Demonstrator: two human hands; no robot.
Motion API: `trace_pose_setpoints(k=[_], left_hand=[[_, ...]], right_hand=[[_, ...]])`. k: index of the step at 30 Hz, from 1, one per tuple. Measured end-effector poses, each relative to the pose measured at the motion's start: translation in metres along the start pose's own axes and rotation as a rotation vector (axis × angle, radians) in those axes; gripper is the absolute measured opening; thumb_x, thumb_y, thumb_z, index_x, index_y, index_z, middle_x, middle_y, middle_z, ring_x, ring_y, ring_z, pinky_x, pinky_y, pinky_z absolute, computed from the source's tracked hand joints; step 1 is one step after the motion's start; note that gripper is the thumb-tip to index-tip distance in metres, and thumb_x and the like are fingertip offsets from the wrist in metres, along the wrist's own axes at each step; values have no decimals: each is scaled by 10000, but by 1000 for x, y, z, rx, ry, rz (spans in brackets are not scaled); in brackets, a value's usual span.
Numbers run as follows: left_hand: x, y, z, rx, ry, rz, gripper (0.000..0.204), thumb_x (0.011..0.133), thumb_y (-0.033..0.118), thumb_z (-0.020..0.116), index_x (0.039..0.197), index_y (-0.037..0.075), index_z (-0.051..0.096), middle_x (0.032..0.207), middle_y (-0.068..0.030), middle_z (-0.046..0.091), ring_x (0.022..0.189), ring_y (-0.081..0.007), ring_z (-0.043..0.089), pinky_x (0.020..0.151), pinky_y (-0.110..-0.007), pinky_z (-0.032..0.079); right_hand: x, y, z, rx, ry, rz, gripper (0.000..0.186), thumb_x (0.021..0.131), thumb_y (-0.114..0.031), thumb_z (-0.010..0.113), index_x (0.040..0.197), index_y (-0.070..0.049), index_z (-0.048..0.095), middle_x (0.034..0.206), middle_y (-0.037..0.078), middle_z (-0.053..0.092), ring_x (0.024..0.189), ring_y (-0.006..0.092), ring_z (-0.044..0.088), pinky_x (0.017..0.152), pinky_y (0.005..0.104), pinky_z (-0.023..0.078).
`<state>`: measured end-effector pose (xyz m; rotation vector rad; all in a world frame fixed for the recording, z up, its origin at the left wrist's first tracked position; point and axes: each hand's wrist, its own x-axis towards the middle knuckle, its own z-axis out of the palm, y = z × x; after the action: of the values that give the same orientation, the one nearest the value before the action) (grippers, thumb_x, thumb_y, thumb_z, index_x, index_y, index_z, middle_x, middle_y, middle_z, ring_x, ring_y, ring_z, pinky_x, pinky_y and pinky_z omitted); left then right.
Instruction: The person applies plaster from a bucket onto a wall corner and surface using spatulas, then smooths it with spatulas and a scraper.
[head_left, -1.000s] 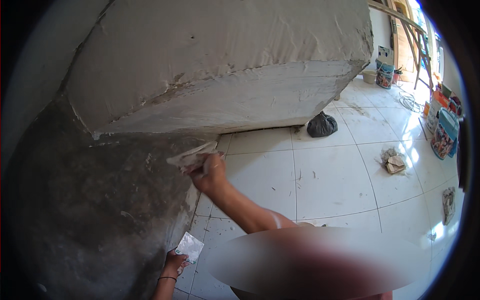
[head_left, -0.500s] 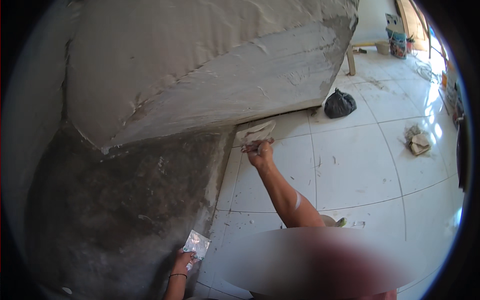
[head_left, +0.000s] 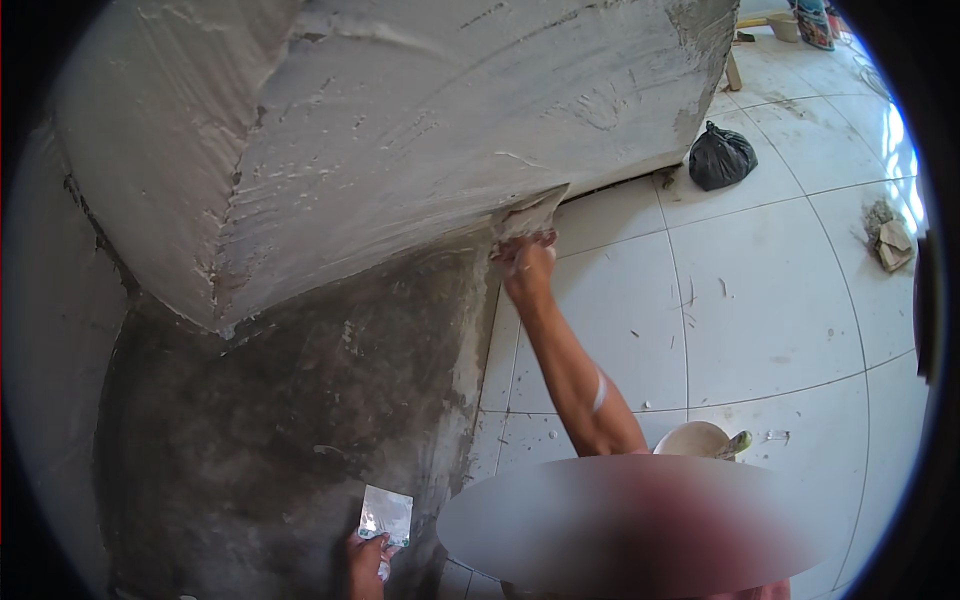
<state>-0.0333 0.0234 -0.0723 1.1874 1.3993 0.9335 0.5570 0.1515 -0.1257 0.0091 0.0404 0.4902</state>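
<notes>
Near the lower edge of the picture, my left hand [head_left: 368,560] is closed around a small scraper with a square, shiny metal blade [head_left: 386,515], held above the dark cement floor. Farther forward, my right hand [head_left: 530,268] grips a wide plaster-smeared putty knife [head_left: 528,222]. Its blade meets the bottom of the pale, freshly coated wall [head_left: 400,140], where the wall comes down to the floor. Wet-looking ridges and streaks of plaster mark that wall. White smears show on my right forearm.
A bowl [head_left: 690,438] with a green-handled tool [head_left: 738,445] stands on the white floor tiles [head_left: 770,300] beside my right elbow. A knotted black plastic bag [head_left: 722,157] lies by the wall's far end. Rubble [head_left: 892,245] sits at the right, and crumbs dot the tiles.
My right hand has brought the putty knife forward from over the tiles against the wall's lower edge. My left hand still holds the scraper, now lower in the picture. The view has shifted.
</notes>
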Motion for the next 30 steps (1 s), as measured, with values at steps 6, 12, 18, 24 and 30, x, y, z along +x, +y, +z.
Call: trace_pose_setpoints(k=[6, 12, 18, 24, 30], left_hand=[[22, -14, -3, 190, 9, -29, 509, 832, -156, 566, 1319, -9, 570, 1191, -190, 666, 1043, -373, 695, 817, -554, 615], [21, -12, 18, 80, -76, 5, 408, 816, -184, 568, 1199, -50, 620, 1116, -180, 689, 961, -347, 719, 805, -517, 641], [32, -21, 5, 179, -78, -33, 466, 848, -151, 563, 1288, -3, 595, 1186, -177, 674, 1021, -344, 706, 799, -521, 627], [42, -24, 26, 133, -118, -53, 435, 834, -176, 575, 1243, -32, 621, 1158, -198, 693, 999, -358, 720, 783, -500, 649], [50, -35, 37, 185, -103, -115, 423, 841, -166, 586, 1239, -30, 625, 1160, -195, 695, 1003, -352, 722, 778, -499, 649]], right_hand=[[-180, 11, 126, -517, -231, -267, 658, 940, 16, 595, 1526, -18, 297, 1093, 139, 620, 858, 203, 643, 693, 342, 564], [-283, 4, 184, -545, -403, -500, 751, 861, 74, 571, 1563, 24, 308, 1544, 291, 390, 1524, 390, 286, 1187, 421, 289], [-316, -6, 159, -113, -340, 266, 483, 929, 45, 565, 1403, 57, 477, 1162, 168, 658, 1006, 289, 693, 839, 370, 575], [-204, -11, 155, 695, -369, 1016, 577, 828, -31, 494, 1398, 56, 472, 1295, 256, 619, 1228, 428, 618, 1002, 503, 578], [-177, -141, 148, 747, -205, 844, 616, 798, -75, 488, 1378, 130, 442, 1366, 329, 528, 1250, 442, 575, 1042, 510, 563]])
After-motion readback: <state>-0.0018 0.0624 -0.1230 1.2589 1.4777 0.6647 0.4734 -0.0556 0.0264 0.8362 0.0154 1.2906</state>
